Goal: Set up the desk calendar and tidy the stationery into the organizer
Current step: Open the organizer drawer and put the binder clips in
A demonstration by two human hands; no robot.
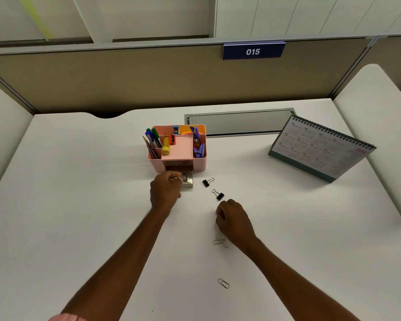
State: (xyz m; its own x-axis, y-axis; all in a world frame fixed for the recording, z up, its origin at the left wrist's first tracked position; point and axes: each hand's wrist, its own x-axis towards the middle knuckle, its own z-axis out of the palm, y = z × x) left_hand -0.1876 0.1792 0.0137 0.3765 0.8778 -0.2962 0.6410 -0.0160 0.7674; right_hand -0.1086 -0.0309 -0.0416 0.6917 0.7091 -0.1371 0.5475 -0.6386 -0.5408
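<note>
**Clips counted at the organizer's open drawer**

Two black binder clips are seen on the white desk [79, 205]: one binder clip [208, 182] just right of the drawer, and a second binder clip [218, 194] nearer the right hand. A small cluster of silver paper clips [220, 241] lies partly under the right wrist; the number in it cannot be told. One lone paper clip [223, 283] lies well apart, closer to the camera. One desk calendar [320, 147] is stood upright at the right of the desk, its spiral edge on top.

One pink organizer [196, 164] is placed at the centre of the desk. In its left compartment, pens and pencils [152, 141] are held upright, a green marker among them. A yellow-capped glue stick [166, 144] is leaned in the middle section, with a small orange item, possibly a sharpener [173, 139], behind it. Purple-handled items, which cannot be identified, are held in the right compartment. The small drawer [188, 181] at the front is pulled out, with metallic clips seen inside.

The left hand [164, 192] is reached forward to the drawer, fingers curled and pinched at its edge; what is pinched cannot be told. The right hand [233, 220] is rested on the desk in a loose fist, just behind the second binder clip; whether anything is enclosed cannot be told.
</note>
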